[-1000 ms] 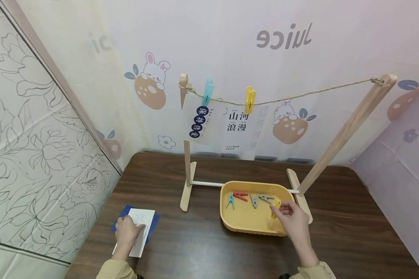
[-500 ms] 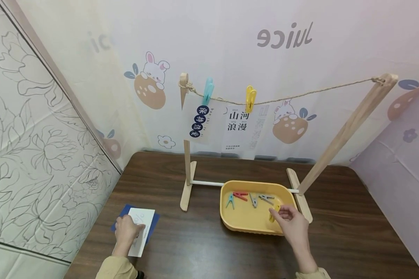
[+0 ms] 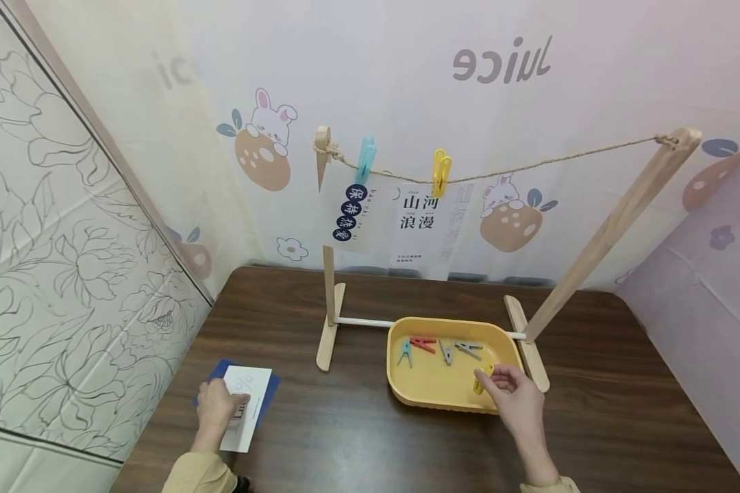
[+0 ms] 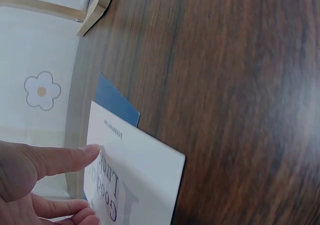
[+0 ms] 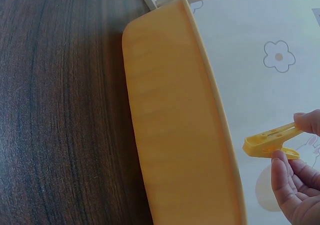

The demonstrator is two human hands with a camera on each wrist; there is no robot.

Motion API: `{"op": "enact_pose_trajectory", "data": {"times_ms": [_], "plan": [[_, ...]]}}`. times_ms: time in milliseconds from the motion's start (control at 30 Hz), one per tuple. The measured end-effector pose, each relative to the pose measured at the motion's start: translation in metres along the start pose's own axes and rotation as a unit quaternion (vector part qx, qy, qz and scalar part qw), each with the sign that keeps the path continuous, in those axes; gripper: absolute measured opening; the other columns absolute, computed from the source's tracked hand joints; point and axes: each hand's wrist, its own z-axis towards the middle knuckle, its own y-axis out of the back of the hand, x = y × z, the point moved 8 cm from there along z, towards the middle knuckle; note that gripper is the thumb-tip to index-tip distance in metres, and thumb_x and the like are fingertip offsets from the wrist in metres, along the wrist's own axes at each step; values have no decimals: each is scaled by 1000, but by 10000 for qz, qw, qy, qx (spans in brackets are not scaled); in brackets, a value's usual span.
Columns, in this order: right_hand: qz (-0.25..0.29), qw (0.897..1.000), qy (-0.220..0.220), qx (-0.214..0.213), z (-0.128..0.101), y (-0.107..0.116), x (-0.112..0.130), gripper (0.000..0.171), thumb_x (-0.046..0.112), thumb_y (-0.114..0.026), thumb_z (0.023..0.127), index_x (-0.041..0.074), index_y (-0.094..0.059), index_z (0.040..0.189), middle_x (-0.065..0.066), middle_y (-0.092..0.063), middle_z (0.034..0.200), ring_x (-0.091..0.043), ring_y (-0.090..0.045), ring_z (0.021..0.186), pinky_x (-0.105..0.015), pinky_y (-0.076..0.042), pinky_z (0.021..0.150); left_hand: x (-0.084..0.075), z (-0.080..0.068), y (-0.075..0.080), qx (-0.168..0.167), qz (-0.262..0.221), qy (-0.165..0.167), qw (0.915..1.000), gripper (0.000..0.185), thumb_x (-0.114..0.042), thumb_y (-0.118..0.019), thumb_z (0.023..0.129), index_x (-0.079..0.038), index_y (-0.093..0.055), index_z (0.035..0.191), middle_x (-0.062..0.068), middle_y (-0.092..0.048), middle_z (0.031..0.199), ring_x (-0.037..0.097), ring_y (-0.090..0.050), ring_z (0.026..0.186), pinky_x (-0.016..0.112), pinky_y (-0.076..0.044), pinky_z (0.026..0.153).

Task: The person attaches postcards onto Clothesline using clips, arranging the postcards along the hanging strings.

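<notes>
My right hand (image 3: 510,394) pinches a yellow clothespin (image 3: 480,378) just above the near right corner of the yellow tray (image 3: 434,396); in the right wrist view the yellow clothespin (image 5: 272,141) sits between thumb and fingers beside the tray's wall (image 5: 175,130). My left hand (image 3: 214,405) holds a white card (image 3: 244,407) with its thumb on top, over a blue card (image 3: 269,390) on the table's near left. The left wrist view shows the thumb (image 4: 60,159) on the white card (image 4: 140,170), which is printed with black letters.
A wooden rack (image 3: 329,301) carries a twine line (image 3: 530,166) with a blue clothespin (image 3: 364,159) and a yellow one (image 3: 440,172) holding printed cards. Red, blue and grey clothespins (image 3: 434,348) lie in the tray. Patterned walls close in the dark wooden table (image 3: 345,424).
My right hand has drawn the yellow clothespin back toward the tray's near right corner. My left hand has lifted and shifted the white card slightly on the blue one.
</notes>
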Motion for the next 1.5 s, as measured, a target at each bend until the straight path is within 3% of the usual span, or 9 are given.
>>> {"op": "enact_pose_trajectory", "data": {"times_ms": [367,900,1100,1500], "plan": [[-31,9998,-177,-29,-5,4,2,38,50,-73,63,19,-62,82,5,-61,71,-7,-58,61,-15,-44,50,5,3,2,167,168,223,9995,62,-20,-76,64,24,-46,97,39,-41,94,51,-42,92,58,-37,75],[-80,9984,-559,97,-7,3,-4,40,52,-72,62,19,-62,83,4,-62,72,-8,-59,62,-18,-44,49,10,12,4,557,32,328,9979,50,-18,-80,60,17,-53,83,18,-53,66,29,-51,62,41,-43,57],[-6,9984,-547,109,-8,1,-6,39,52,-72,62,20,-62,81,5,-62,69,-9,-60,59,-20,-45,48,18,13,2,703,-175,601,9956,50,-15,-79,61,18,-51,86,19,-54,67,28,-54,61,37,-46,55],[296,9974,-624,216,-8,-1,-12,37,52,-71,63,23,-61,84,6,-64,72,-9,-61,62,-21,-46,48,21,17,16,659,-284,508,9961,45,-8,-74,67,22,-50,90,33,-54,80,39,-55,72,47,-46,67]]}}
